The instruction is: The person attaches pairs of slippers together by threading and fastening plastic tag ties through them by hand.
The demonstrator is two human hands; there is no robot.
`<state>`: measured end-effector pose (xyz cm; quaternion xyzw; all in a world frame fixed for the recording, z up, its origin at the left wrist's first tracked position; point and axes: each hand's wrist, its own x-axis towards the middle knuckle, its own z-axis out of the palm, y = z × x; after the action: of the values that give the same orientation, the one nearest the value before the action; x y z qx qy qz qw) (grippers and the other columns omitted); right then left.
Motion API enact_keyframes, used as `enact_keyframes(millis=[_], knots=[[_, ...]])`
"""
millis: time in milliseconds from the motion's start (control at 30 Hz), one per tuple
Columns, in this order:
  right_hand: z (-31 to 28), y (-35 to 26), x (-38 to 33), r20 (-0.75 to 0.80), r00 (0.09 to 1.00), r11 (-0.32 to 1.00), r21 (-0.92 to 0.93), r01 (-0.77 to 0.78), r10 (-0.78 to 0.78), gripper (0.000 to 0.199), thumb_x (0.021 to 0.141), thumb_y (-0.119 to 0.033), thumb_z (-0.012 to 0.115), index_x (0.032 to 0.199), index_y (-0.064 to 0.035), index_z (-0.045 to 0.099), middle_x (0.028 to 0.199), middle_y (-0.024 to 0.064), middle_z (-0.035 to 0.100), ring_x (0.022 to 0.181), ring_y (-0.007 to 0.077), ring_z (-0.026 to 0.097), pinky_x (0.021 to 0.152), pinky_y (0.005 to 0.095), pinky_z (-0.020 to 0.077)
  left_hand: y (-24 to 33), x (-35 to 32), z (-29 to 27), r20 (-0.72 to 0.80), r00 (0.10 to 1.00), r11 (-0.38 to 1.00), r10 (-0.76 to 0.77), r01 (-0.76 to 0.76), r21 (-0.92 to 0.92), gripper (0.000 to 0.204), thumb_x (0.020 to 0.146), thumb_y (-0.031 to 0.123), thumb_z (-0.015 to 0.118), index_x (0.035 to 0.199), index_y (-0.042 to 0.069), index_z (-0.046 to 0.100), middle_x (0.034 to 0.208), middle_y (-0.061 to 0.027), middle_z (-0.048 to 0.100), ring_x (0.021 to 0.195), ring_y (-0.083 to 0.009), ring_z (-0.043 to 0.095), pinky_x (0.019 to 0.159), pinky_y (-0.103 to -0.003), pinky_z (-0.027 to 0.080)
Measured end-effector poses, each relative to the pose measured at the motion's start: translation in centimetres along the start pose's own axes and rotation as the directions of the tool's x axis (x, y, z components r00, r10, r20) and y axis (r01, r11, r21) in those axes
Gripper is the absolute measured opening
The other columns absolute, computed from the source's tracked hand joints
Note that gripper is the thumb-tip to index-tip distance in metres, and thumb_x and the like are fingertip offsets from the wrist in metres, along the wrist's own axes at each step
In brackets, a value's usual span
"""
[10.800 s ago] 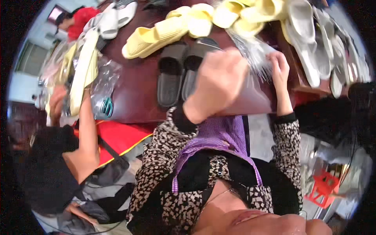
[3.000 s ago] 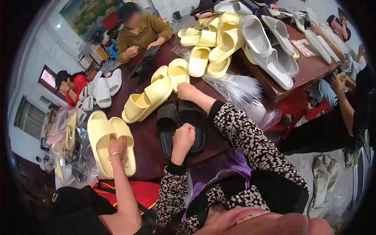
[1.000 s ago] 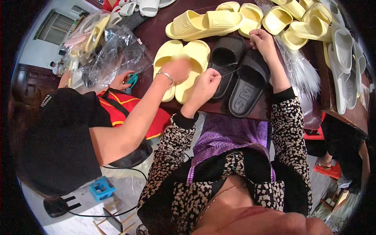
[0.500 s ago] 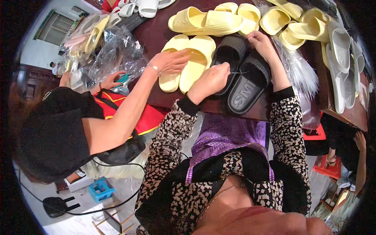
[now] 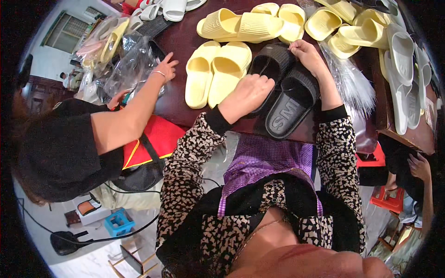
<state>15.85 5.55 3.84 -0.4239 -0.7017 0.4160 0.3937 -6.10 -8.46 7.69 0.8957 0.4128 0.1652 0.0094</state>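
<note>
Slippers in black lie side by side near the table's (image 5: 175, 109) near edge in the head view, soles down and toes toward the far side. The left black slipper (image 5: 274, 55) is partly covered by the left hand (image 5: 248, 95); the right black slipper (image 5: 289, 110) lies a little nearer and at a slant.

The left hand has its fingers folded in, knuckles up, over the near part of the left slipper; its fingertips are hidden, so I cannot tell what it has hold of. The right hand (image 5: 309, 56) is beyond the right slipper, thumb and fingertips brought together by the toe end of the left one; anything between them is too small to make out.

Judging by this two-handed pose at the straps, the step in hand looks like fine work joining or adjusting the pair. The next move seems to call for precise fingertip control, with both slippers kept side by side.

Just left lies a yellow pair (image 5: 231, 62); right of the right hand is a bundle of clear strands (image 5: 352, 85). Farther left, a co-worker's hand (image 5: 164, 69) reaches beside clear plastic bags (image 5: 132, 69).
</note>
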Motion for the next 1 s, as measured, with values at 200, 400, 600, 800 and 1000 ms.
enact_keyframes(millis=[200,400,600,800,1000], knots=[[0.3,-0.6,-0.1,0.023,1.0,1.0,-0.006,-0.007,0.007,0.007,0.091,-0.008,0.055,0.092,-0.0029,0.059,0.078,-0.004,0.054,0.069,0.0063,0.046,0.063,0.0212,0.0395,0.1,-1.0,-0.7,0.215,0.976,0.833,0.033,0.093,-0.546,0.01,0.088,0.012,0.054,0.091,0.002,0.055,0.08,-0.0112,0.059,0.071,-0.0235,0.059,0.063,-0.034,0.047],[0.7,-1.0,-0.2,0.014,1.0,1.0,-0.022,-0.009,0.01,0.007,0.091,-0.009,0.055,0.092,-0.0031,0.059,0.077,-0.0045,0.053,0.068,0.006,0.046,0.062,0.0212,0.039,-1.2,-1.3,-0.6,0.336,0.942,0.437,0.012,0.297,-0.849,0.014,0.09,0.016,0.055,0.094,0.002,0.056,0.07,-0.0035,0.053,0.068,-0.0098,0.051,0.063,-0.026,0.043],[0.4,-1.5,0.1,0.016,1.0,0.997,-0.079,0.026,-0.025,0.007,0.091,-0.009,0.055,0.091,-0.0034,0.059,0.078,-0.0042,0.054,0.067,0.0059,0.045,0.062,0.021,0.0391,-2.9,0.5,0.6,0.23,0.971,0.635,-0.059,0.214,-0.743,0.015,0.085,0.014,0.055,0.084,0.0,0.056,0.071,-0.0107,0.056,0.066,-0.0178,0.054,0.064,-0.029,0.045],[0.2,-1.3,0.0,0.11,0.987,0.986,0.107,-0.129,0.118,0.008,0.09,-0.008,0.055,0.092,-0.0021,0.06,0.08,-0.0013,0.057,0.07,0.0072,0.048,0.065,0.0215,0.0408,-5.1,3.6,4.3,0.087,0.994,0.804,-0.064,0.103,-0.586,0.02,0.081,0.015,0.051,0.078,-0.003,0.056,0.074,-0.0204,0.061,0.069,-0.0323,0.06,0.066,-0.039,0.048],[-1.7,0.6,0.6,0.114,0.983,0.969,0.187,-0.161,0.141,0.011,0.089,-0.007,0.055,0.095,0.0001,0.061,0.087,0.0036,0.062,0.079,0.0097,0.054,0.072,0.0228,0.0441,-5.5,7.5,5.8,0.207,0.975,0.797,0.078,0.064,-0.601,0.024,0.081,0.017,0.047,0.084,-0.005,0.057,0.08,-0.0238,0.062,0.076,-0.0388,0.06,0.072,-0.042,0.047]])
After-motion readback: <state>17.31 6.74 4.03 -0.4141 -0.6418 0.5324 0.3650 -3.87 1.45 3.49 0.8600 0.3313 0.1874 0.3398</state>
